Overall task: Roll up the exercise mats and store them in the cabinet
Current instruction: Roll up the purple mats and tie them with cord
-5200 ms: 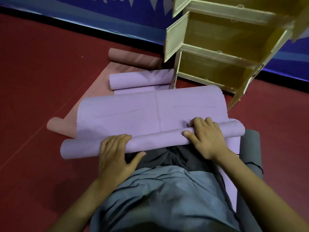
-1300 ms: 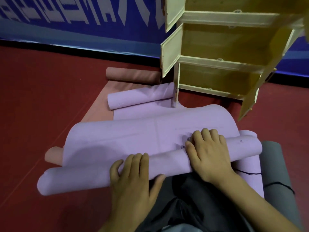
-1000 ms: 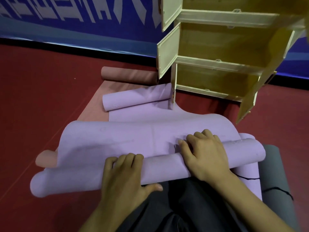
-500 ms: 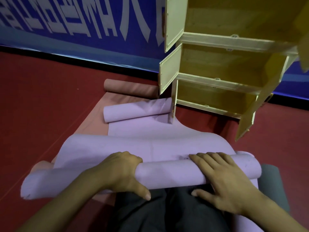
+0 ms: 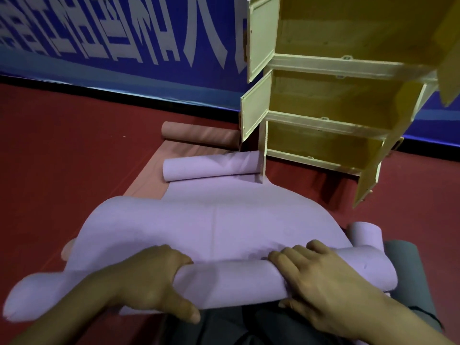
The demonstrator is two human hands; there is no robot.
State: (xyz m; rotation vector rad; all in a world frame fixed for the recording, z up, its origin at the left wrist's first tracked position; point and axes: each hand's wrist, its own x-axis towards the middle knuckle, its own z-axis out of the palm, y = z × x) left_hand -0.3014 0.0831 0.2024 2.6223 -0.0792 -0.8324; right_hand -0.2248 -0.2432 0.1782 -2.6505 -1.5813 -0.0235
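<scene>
Head view, looking down over a lap at a lilac exercise mat (image 5: 214,227) spread across red floor (image 5: 74,145) and half rolled toward the body. Left hand (image 5: 146,282) curled over the rolled tube (image 5: 231,282), fingers tucked over its far side, thumb on the near side: grasping the roll. Right hand (image 5: 323,287) pressed onto the tube further right, fingers fairly straight and reaching over the top, thumb below: released, pushing rather than gripping.

Advice for the step in hand, as a judgement: best rolled with both hands apart and moving together, since the tube looks thicker at the right end than the left and could cone out. Worth flattening the unrolled sheet first, as it humps upward ahead of the roll instead of lying flat.

Mat surface matte, soft, foam-like, with a faint centre seam. Far end of the lilac mat curled into its own small roll (image 5: 211,168) just beside the cabinet (image 5: 323,115). Salmon-pink mat (image 5: 149,178) lying under it, its far end also rolled. Grey rolled mat (image 5: 408,270) at right, beside another lilac tube end (image 5: 366,232).

Cabinet of pale cream panels with yellowish shelves, doors swung open, no mat visible on the shelves in view. Blue banner (image 5: 124,41) with large white characters behind.
</scene>
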